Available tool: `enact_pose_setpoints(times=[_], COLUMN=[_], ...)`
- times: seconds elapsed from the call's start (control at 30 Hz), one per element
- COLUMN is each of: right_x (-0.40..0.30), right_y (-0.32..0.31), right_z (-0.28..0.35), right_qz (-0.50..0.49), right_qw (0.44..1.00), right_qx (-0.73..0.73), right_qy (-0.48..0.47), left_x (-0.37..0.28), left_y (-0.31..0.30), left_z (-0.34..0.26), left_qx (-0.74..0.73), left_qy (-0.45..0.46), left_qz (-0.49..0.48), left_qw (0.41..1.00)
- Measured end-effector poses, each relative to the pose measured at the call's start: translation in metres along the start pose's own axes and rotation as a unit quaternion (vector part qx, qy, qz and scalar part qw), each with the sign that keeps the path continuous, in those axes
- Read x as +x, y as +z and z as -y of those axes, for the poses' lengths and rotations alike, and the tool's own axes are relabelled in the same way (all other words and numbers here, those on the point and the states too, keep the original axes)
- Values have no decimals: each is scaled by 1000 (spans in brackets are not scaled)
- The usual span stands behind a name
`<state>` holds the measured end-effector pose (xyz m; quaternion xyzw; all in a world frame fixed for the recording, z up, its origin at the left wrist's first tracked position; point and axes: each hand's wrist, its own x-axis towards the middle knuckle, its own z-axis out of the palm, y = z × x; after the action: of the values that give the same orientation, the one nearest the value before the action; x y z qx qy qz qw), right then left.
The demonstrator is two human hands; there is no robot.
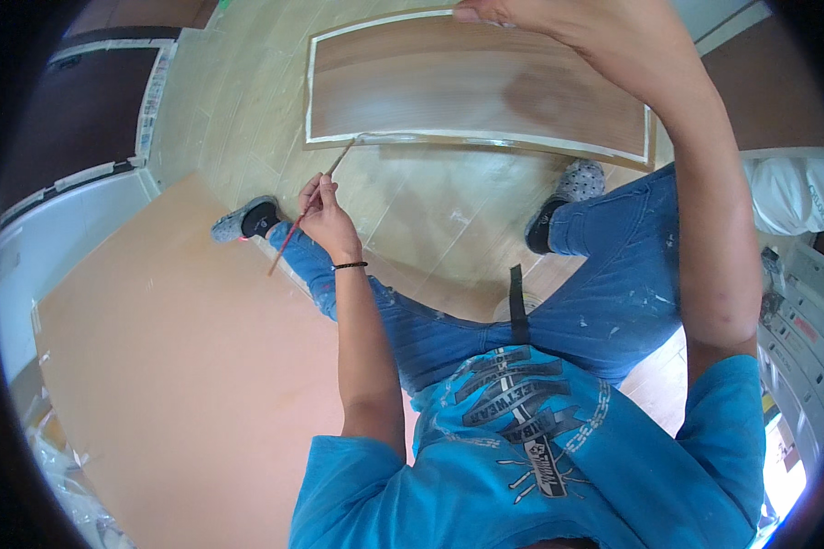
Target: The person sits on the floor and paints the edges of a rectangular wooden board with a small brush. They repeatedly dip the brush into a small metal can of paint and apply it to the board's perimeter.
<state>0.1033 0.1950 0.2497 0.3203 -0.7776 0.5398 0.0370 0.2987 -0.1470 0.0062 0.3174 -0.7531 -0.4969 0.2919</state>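
Note:
My left hand [326, 209] holds a thin paintbrush with a reddish handle [290, 240] between thumb and fingers. The brush's tip meets the near white border, close to the left corner, of a wood-grain panel [412, 75] in front of my feet. The panel is rectangular, with a white strip round its face and a narrow brown rim outside it. My right hand [515, 12] reaches over the panel's far side, its fingertips at the far border. Part of that hand is cut off by the picture's top, so its hold is unclear. A shadow falls on the panel's right half.
A large tan board [199, 357] lies at my left beside my leg. Dark panels with taped, white edges [75, 123] stand at the far left. A white plastic bag [790, 195] and a grey ladder-like metal object [796, 329] are at the right. A round container [529, 302] shows between my legs.

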Motion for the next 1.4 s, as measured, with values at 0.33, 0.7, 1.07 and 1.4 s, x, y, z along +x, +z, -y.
enact_pose_setpoints(times=[0.33, 0.7, 1.07, 1.4], right_x=[-5, -1, -1, -4], right_y=[12, 8, 9, 9], right_z=[10, 18, 15, 10], right_qz=[-34, -12, -11, -17], right_qw=[996, 997, 996, 996], right_qx=[-80, -80, -92, -87], right_qy=[-35, 12, 11, -29], left_x=[55, 76, 77, 83], left_y=[-34, -31, -34, -34], left_z=[19, 20, 17, 18], left_qx=[170, 237, 245, 256], left_qy=[94, 82, 86, 105], left_qz=[-96, -74, -83, -78], left_qw=[976, 965, 962, 958])
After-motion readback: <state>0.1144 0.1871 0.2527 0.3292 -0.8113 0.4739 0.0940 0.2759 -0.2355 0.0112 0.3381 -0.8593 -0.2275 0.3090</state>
